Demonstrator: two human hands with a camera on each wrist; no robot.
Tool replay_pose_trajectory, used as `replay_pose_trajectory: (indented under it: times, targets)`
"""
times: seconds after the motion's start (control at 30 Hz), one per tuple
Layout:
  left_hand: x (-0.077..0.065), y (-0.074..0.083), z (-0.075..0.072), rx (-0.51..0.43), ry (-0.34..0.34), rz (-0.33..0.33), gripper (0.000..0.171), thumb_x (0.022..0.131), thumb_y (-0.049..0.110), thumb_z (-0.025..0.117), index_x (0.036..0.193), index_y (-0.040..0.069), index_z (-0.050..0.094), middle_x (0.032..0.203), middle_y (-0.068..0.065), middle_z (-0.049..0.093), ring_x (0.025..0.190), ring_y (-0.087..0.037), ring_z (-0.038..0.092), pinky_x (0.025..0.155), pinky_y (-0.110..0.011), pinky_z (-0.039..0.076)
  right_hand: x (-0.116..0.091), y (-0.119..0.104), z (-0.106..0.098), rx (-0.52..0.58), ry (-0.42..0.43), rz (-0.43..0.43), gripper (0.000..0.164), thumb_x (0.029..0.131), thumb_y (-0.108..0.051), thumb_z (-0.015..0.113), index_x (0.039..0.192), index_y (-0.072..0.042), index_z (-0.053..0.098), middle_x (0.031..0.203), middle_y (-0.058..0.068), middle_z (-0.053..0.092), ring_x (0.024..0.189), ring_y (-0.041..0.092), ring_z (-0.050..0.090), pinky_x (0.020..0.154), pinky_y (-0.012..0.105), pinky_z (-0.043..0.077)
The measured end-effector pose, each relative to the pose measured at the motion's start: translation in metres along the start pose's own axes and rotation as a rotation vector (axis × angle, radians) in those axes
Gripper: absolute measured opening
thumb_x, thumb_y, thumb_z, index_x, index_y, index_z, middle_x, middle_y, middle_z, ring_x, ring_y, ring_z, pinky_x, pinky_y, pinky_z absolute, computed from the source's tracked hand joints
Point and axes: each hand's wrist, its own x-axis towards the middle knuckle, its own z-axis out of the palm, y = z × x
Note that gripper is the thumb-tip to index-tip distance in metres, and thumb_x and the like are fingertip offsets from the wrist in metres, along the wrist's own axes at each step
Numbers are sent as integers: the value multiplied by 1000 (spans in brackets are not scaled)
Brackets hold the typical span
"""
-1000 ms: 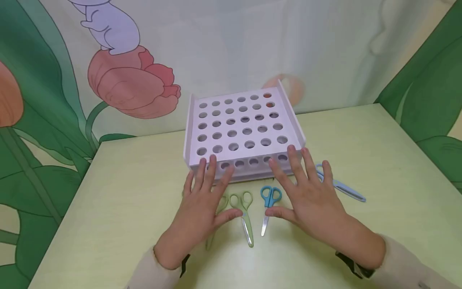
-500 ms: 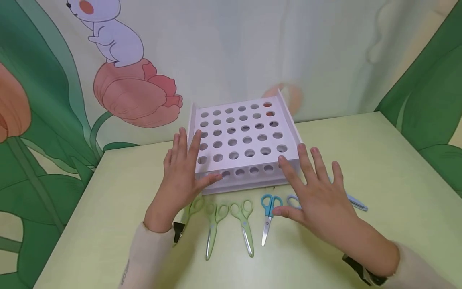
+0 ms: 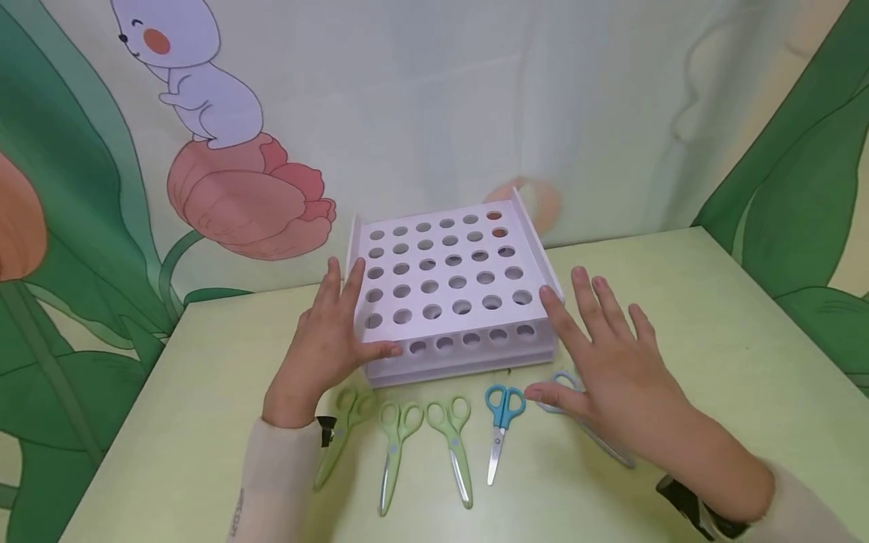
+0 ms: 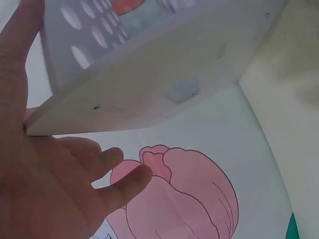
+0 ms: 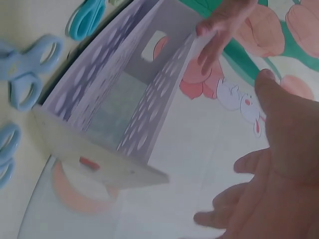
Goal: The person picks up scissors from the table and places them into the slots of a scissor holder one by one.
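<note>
A white rack-like box (image 3: 441,302) with rows of round holes stands on the table, its perforated top sloping toward me. My left hand (image 3: 319,343) is at its left front corner, thumb across the front and fingers along the left side. In the left wrist view the box's corner sits between thumb and palm. My right hand (image 3: 618,362) is spread beside the right front corner; the right wrist view shows a gap between it and the box. Near that hand lie teal scissors (image 3: 502,411) and light blue scissors (image 3: 563,381), partly hidden by it.
Green scissors (image 3: 346,418), a second green pair (image 3: 394,452) and a third green pair (image 3: 456,445) lie before the box. The right wrist view shows another light blue pair (image 5: 7,144). A printed curtain (image 3: 421,113) hangs behind the pale green table (image 3: 733,362).
My left hand has moved left from in front of the box to its left front corner. My right hand has shifted slightly right and stays spread. The head view has tilted up.
</note>
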Motion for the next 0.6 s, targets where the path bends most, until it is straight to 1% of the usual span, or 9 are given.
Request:
replay_pose_trajectory:
  times: [0.07,0.13,0.2,0.27,0.37,0.43,0.53,0.6]
  targets:
    - [0,-1,2,-1,-16,-1,133,71,52,90,164,12,4,165,-24,-1,149,-44,16,105,-66,32,1,7,-3,55,10,-29,107,88,-55,72,164,-17,8,168,16,-3,152,38,0,110,69,14]
    - [1,-2,3,-2,-22,-7,133,71,53,89,163,9,3,166,-23,0,149,-43,17,105,-64,33,3,15,-8,120,16,-57,109,87,-48,77,164,-17,7,168,15,-2,152,39,4,109,69,16]
    - [2,-1,3,-9,-22,-16,134,72,53,89,162,5,2,166,-23,2,148,-42,19,105,-63,34,5,23,-13,185,6,-55,110,86,-43,80,164,-19,6,168,12,-1,151,40,6,109,70,17]
    - [3,-1,2,-22,-19,-27,135,72,54,89,161,1,3,166,-24,3,149,-41,19,106,-61,34,8,30,-19,238,-6,-37,110,87,-38,81,164,-20,5,168,10,0,151,40,9,108,71,19]
    - [2,1,1,-51,-19,-44,135,72,52,89,160,-2,3,166,-23,4,149,-40,17,108,-62,31,11,43,-28,298,-32,27,106,89,-35,79,164,-23,6,169,5,3,151,37,12,109,68,21]
    - [2,2,1,-67,-22,-52,134,72,52,89,160,-3,3,166,-23,3,150,-40,17,108,-61,30,14,53,-32,312,-43,72,101,92,-35,77,164,-21,8,168,7,8,151,36,15,110,66,23]
    - [1,2,2,-94,-34,-63,133,73,50,89,160,-2,2,166,-22,2,149,-41,18,109,-61,30,16,73,-31,341,-60,122,89,96,-33,71,164,-18,15,164,14,23,144,39,32,105,66,32]
    - [1,2,4,-107,-40,-67,133,74,49,89,161,0,1,166,-21,1,148,-43,20,109,-60,32,16,86,-27,362,-83,129,79,99,-30,68,162,-13,23,158,18,33,133,41,45,99,65,39]
